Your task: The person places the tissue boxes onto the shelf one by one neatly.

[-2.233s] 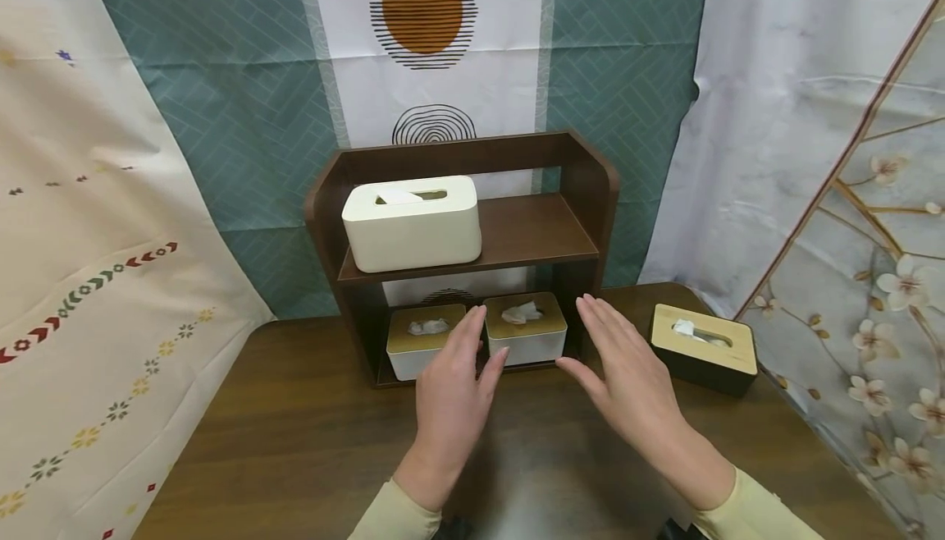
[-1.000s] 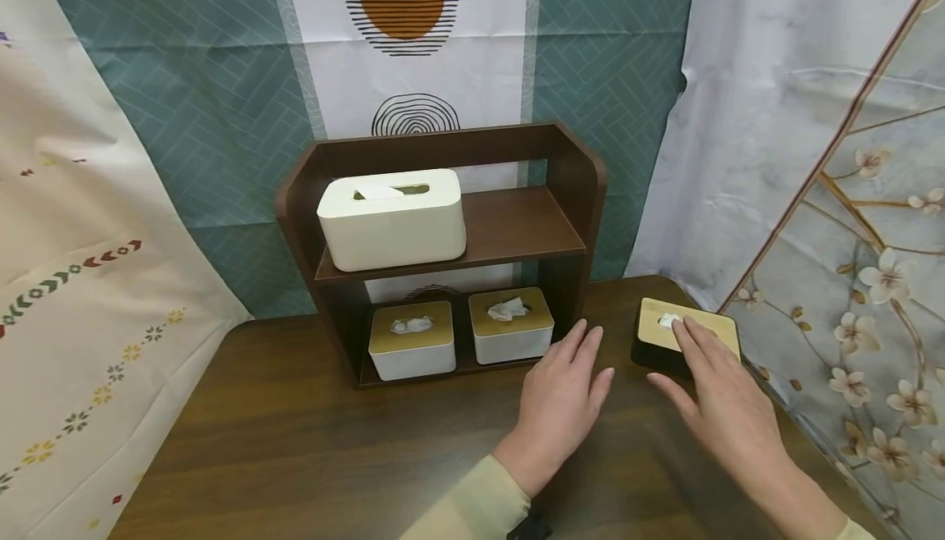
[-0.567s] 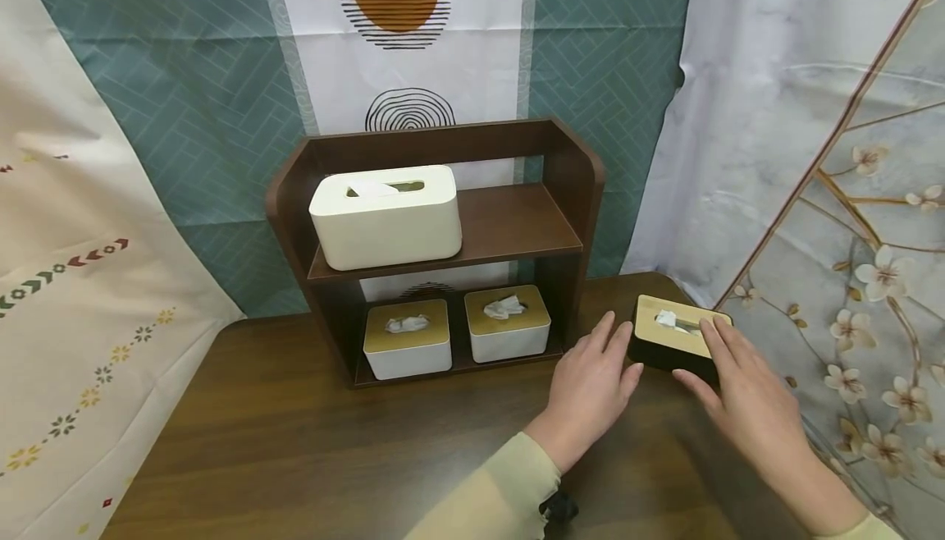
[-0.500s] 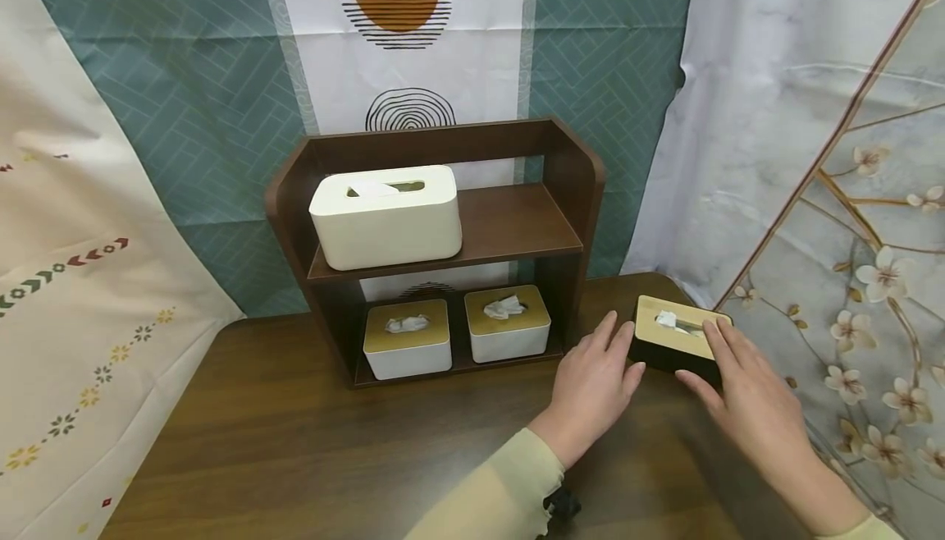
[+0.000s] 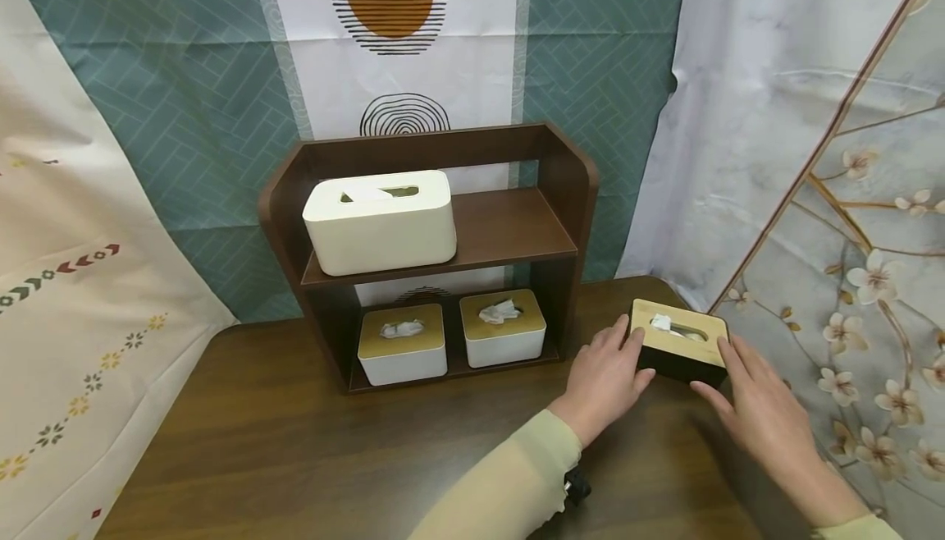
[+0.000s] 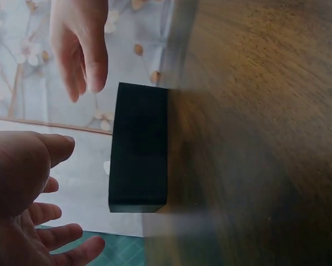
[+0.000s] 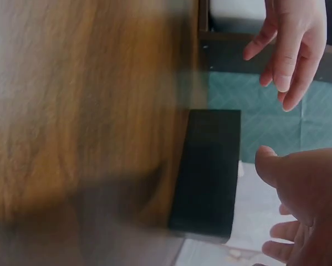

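A black tissue box with a pale wooden lid and a tuft of tissue stands on the table, right of the shelf. My left hand is at its left end, fingers extended and fingertips by the lid's edge. My right hand flanks the right end with straight fingers and the thumb held apart. Both wrist views show the box's dark side between the two hands, neither of which is curled round it. Whether the fingertips touch it, I cannot tell.
A dark brown two-tier shelf stands at the back. Its upper tier bears a cream tissue box; below sit two white tissue boxes with wooden lids. Patterned cloths hang behind and at both sides of the wooden table.
Both hands have moved right from in front of the shelf to either end of the black tissue box. The head view has shifted, and the box itself appears to stand where it was.
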Available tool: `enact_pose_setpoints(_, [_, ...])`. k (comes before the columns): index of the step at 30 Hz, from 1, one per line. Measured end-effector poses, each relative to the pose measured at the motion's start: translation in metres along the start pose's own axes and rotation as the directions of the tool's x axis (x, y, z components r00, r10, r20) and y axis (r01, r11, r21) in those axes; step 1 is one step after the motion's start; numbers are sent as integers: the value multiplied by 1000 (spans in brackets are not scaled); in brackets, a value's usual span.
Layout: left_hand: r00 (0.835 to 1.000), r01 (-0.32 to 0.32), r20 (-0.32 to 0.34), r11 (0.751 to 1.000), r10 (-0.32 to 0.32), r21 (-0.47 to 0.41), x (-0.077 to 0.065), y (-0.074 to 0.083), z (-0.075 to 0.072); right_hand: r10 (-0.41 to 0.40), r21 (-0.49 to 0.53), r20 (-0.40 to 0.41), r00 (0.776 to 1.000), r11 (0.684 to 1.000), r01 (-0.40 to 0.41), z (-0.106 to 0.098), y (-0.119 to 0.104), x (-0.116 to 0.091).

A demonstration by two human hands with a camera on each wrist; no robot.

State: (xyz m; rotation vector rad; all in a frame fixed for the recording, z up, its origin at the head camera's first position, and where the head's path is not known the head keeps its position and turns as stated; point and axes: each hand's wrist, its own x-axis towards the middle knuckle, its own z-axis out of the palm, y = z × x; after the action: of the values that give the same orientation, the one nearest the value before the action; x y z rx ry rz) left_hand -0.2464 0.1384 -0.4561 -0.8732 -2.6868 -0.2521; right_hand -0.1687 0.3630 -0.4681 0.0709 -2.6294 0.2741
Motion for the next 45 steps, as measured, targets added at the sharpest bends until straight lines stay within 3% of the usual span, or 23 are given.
enact_pose_setpoints(13, [997,15,79,1000,-17,25,16,3,20,53,14,121,991,998,-55,17,23,-3])
enact_pose_setpoints(28, [987,-5,158,1000,5,-2,25,4,38,48,34,182,982,998,-55,24,29,1])
enact_pose_setpoints(33, [986,-4,169,1000,5,-4,28,4,40,69,21,224,972,997,-75,25,30,4])
enact_pose_setpoints(45, [985,-8,170,1000,4,21,26,3,40,54,25,217,975,998,-61,25,29,3])
